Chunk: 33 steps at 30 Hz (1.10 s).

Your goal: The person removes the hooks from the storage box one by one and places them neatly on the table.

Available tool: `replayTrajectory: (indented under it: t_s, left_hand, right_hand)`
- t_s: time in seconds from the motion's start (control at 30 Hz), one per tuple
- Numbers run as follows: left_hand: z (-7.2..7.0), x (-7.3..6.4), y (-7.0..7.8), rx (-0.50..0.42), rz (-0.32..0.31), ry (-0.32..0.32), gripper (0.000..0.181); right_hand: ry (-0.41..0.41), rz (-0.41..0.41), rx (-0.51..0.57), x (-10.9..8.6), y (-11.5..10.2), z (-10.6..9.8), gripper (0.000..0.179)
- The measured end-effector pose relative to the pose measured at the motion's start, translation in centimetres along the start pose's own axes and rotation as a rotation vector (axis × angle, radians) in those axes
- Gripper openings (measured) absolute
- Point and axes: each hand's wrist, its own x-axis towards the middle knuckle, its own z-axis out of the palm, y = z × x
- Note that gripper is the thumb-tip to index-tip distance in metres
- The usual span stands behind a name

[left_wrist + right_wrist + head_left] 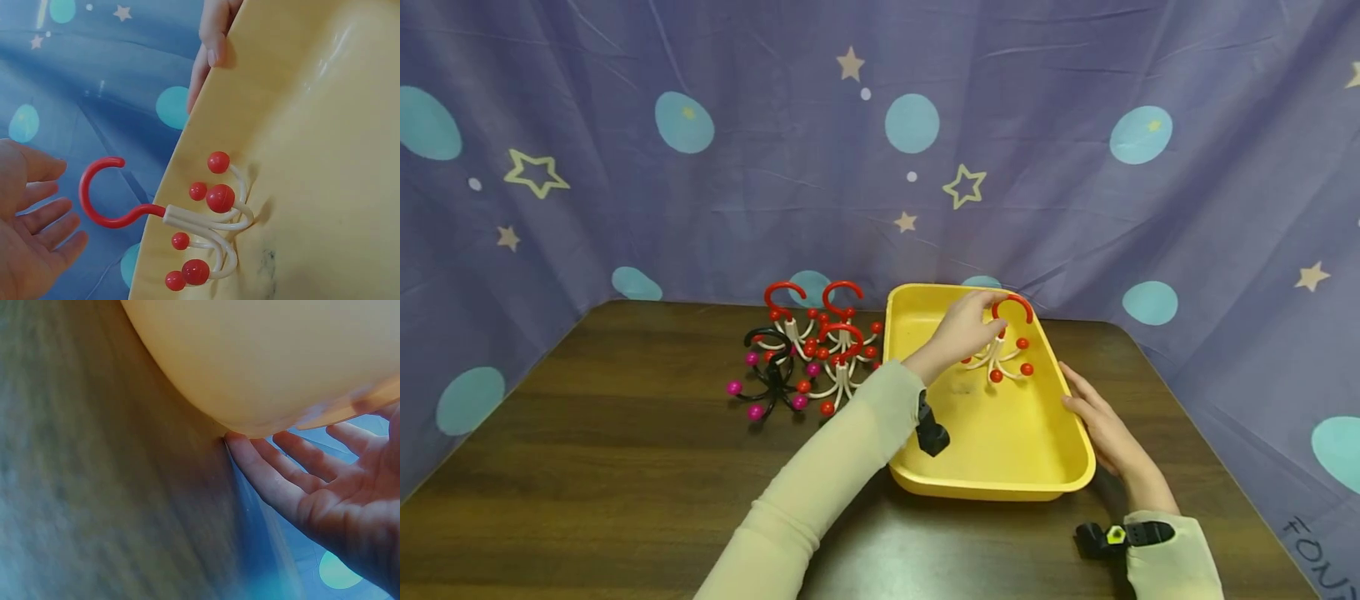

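Note:
Inside the yellow tray (988, 442) a hanger hook (996, 354) stands toward the far right corner, with a red hook on top and white curved arms tipped with red balls. My left hand (967, 327) is over the tray beside the red hook. In the left wrist view the fingers of my left hand (40, 228) are spread, with a gap between them and the hanger hook (184, 215). My right hand (1108, 429) holds the tray's right side, thumb at the rim. From the right wrist, this hand's fingers (272, 478) touch the tray's outer wall (262, 362).
Left of the tray, a group of hanger hooks stands on the brown wooden table (625, 450): three red-and-white ones (842, 375) and a black one (775, 379) with pink balls. A purple curtain (775, 192) with stars and ovals hangs behind.

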Motion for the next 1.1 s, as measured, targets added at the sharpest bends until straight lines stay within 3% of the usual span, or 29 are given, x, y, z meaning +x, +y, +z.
replayTrajectory:
  t_s: [0.33, 0.6, 0.97, 1.1]
  left_hand:
    - [0.9, 1.7, -0.6, 0.035, -0.067, -0.031, 0.052]
    - [0.8, 2.4, -0.7, -0.010, -0.067, -0.052, 0.055]
    - [1.5, 2.5, -0.7, -0.026, -0.021, 0.011, 0.032]
    - [1.8, 2.5, -0.6, -0.040, -0.034, 0.039, 0.025]
  right_hand:
    - [-0.012, 0.012, 0.017, 0.3, 0.2, 0.4, 0.059]
    - [-0.004, 0.005, 0.009, 0.2, 0.2, 0.4, 0.058]
    - [0.004, 0.013, 0.010, 0.2, 0.0, 0.1, 0.058]
    - [0.007, 0.016, 0.013, 0.1, 0.1, 0.0, 0.058]
